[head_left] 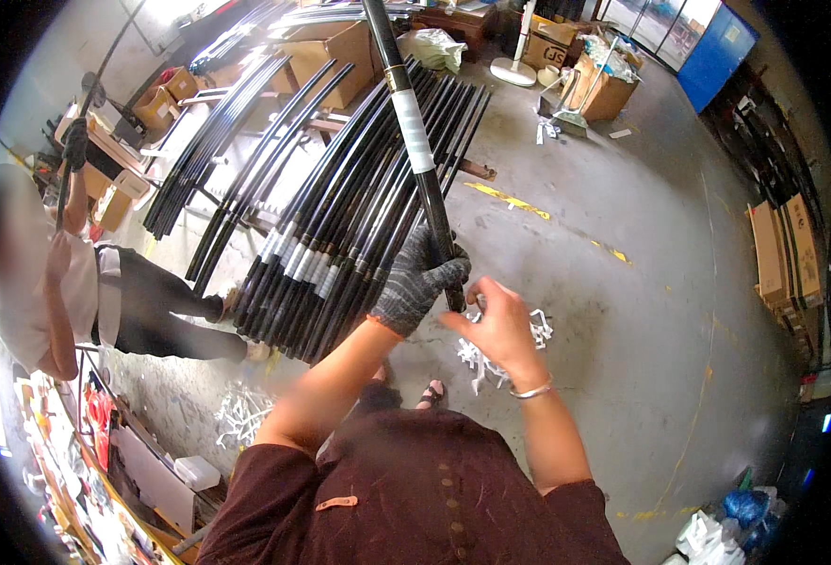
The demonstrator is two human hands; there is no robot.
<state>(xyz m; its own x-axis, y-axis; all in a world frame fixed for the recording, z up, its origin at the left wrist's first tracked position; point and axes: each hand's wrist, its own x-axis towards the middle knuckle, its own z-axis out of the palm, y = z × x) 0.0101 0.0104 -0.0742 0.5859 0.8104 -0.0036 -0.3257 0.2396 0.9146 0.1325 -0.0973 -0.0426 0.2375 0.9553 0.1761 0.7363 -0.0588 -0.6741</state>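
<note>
A long black pole [431,198] with a white band round it slants up and away in front of me. My left hand [415,281], in a grey striped knit glove, is wrapped round it near its lower end. Just right of that end is my bare right hand [502,330], its thumb and forefinger apart and nothing visible between them. Whether a fingertip touches the pole is hard to tell. Beyond my left hand, many similar black poles [340,207] lie side by side on a rack, several with white bands.
At the left a person [39,282] holds another long pole upright. White strip scraps [481,363] litter the floor by my feet, with another heap [244,414] to the left. Cardboard boxes [602,85] stand at the back, more cartons [785,250] at the right. A cluttered bench [123,452] fills the lower left.
</note>
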